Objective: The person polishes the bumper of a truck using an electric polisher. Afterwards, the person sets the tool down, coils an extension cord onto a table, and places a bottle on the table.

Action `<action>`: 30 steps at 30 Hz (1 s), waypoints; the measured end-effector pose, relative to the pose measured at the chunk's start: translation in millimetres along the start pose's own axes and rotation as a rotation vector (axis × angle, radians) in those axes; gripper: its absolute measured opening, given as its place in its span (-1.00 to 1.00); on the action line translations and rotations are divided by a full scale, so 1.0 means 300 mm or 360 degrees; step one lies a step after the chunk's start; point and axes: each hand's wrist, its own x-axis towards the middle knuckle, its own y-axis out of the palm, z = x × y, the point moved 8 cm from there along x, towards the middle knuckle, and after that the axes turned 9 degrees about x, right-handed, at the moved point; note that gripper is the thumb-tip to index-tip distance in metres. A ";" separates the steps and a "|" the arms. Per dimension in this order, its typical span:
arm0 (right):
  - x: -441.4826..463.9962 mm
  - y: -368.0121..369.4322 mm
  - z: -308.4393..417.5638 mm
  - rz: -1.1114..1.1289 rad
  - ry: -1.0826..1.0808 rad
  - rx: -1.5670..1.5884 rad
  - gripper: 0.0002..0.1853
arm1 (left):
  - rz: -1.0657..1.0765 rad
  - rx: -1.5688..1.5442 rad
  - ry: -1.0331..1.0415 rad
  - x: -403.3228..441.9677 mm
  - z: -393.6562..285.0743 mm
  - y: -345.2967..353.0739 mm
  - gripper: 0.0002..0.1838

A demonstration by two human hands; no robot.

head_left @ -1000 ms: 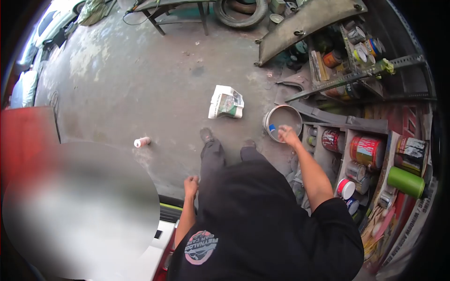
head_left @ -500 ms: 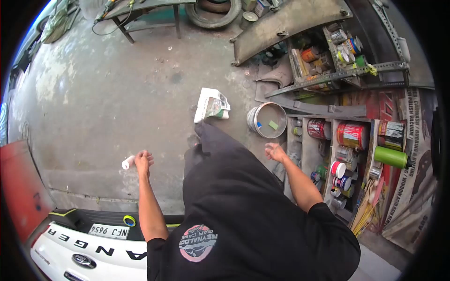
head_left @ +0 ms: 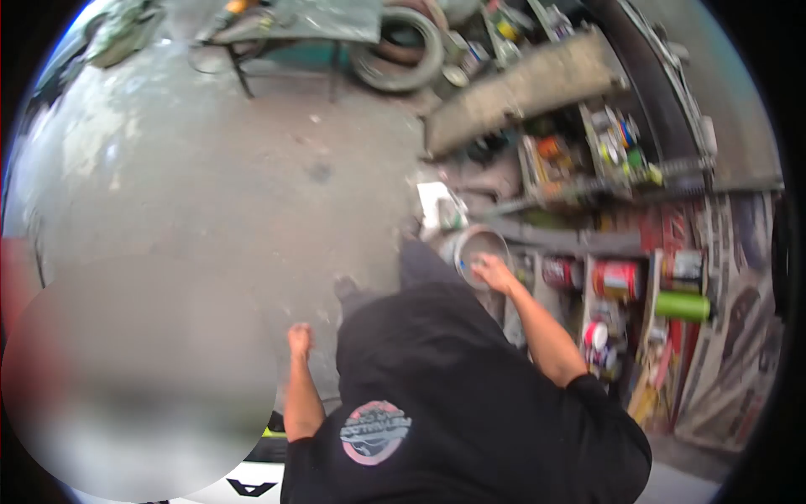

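Note:
The view is smeared by motion. My right hand (head_left: 492,273) is over the near side of a round metal bucket (head_left: 454,252); its fingers are blurred, and whether they hold anything cannot be made out. A small blue patch shows inside the bucket beside the fingers. My left hand (head_left: 300,338) hangs over the floor, away from other objects, its fingers curled but too blurred to read. Just beyond the bucket a white printed bag or sheet (head_left: 437,206) lies on the floor.
Shelves with cans (head_left: 615,279) and a green cylinder (head_left: 683,306) stand at the right. Tires (head_left: 396,71) and a table (head_left: 302,21) are at the back. Part of a white vehicle (head_left: 273,479) is at the lower left, beside a large blurred area.
My right hand has moved from the bucket's near side to over its opening. My left hand has come closer to the body. The white cylinder near it is no longer in view.

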 end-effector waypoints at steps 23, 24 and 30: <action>1.011 0.235 0.533 0.0645 0.0225 0.0000 -0.61 | -0.0929 -0.0178 -0.0133 -0.053 -0.150 -0.239 -0.66; 1.023 0.292 0.646 0.0637 0.0217 0.0036 -0.60 | -0.0988 -0.0054 -0.0365 -0.045 -0.047 -0.301 -0.60; 1.025 0.572 0.551 0.0787 0.0203 -0.0368 -0.69 | -0.1222 0.0207 -0.0852 0.312 0.239 -0.811 -0.23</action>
